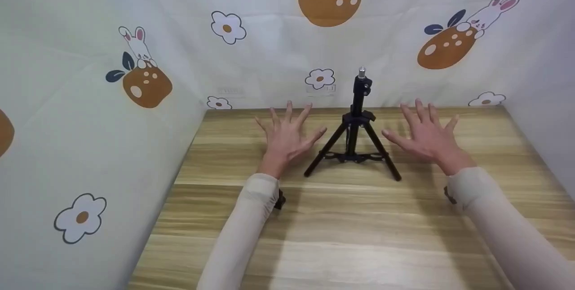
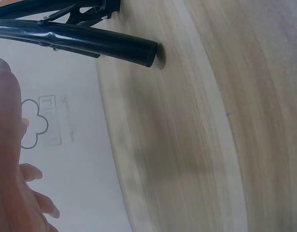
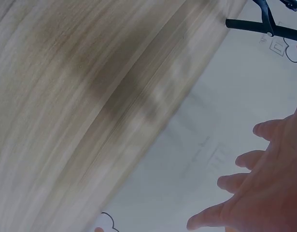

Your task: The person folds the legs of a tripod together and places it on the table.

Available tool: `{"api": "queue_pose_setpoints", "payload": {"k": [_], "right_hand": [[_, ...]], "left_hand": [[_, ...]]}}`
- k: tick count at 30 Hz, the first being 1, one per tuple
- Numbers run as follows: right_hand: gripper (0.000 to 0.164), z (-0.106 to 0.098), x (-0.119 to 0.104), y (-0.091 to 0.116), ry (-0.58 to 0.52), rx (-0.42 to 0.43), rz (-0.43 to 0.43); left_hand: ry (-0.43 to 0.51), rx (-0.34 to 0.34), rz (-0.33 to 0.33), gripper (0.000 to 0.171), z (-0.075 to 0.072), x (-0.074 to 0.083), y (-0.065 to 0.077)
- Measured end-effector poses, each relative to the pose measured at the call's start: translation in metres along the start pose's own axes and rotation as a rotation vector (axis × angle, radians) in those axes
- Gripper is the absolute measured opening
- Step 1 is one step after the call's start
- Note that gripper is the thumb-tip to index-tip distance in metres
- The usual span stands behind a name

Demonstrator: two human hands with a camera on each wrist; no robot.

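A small black tripod (image 1: pixel 353 135) with a silver screw tip stands upright on the wooden table, its three legs spread. To its left my left hand (image 1: pixel 287 139) is held with fingers spread, the thumb pointing toward a tripod leg. On the other side my right hand (image 1: pixel 429 137) has its fingers fanned out too, thumb toward the tripod. Neither hand holds anything. In the left wrist view a tripod leg (image 2: pixel 100 43) ends on the wood near my thumb. The right wrist view shows another leg (image 3: pixel 259 26) at the top corner, away from my fingers (image 3: pixel 235 182).
The wood-grain table (image 1: pixel 350 231) runs back to a white cloth wall (image 1: pixel 265 65) printed with rabbits, oranges and flowers. More of this cloth (image 1: pixel 90 146) borders the table's left side, and a pale wall (image 1: pixel 548 115) borders the right. Shadows of the hands fall on the wood.
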State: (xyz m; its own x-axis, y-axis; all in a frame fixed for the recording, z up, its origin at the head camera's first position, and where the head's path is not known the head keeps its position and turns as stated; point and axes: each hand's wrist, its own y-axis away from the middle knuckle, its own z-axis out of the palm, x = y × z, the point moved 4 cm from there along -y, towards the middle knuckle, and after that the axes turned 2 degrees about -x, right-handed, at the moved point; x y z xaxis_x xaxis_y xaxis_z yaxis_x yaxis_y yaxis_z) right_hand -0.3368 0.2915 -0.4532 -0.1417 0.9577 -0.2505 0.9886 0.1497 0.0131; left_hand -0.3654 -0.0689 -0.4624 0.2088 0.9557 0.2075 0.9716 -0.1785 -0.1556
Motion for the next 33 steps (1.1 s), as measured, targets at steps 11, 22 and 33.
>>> {"api": "queue_pose_setpoints", "payload": {"k": [11, 22, 33], "right_hand": [[0.104, -0.002, -0.001, 0.004, -0.030, 0.076, -0.039], [0.094, -0.011, -0.012, 0.006, -0.090, 0.189, -0.110], [0.080, -0.021, -0.024, 0.009, -0.207, 0.315, -0.145]], "left_hand": [[0.124, 0.206, 0.162, 0.081, -0.010, 0.008, 0.012], [0.207, 0.255, 0.239, 0.076, -0.007, 0.012, 0.021], [0.361, 0.231, 0.274, 0.068, -0.003, 0.018, 0.028]]}}
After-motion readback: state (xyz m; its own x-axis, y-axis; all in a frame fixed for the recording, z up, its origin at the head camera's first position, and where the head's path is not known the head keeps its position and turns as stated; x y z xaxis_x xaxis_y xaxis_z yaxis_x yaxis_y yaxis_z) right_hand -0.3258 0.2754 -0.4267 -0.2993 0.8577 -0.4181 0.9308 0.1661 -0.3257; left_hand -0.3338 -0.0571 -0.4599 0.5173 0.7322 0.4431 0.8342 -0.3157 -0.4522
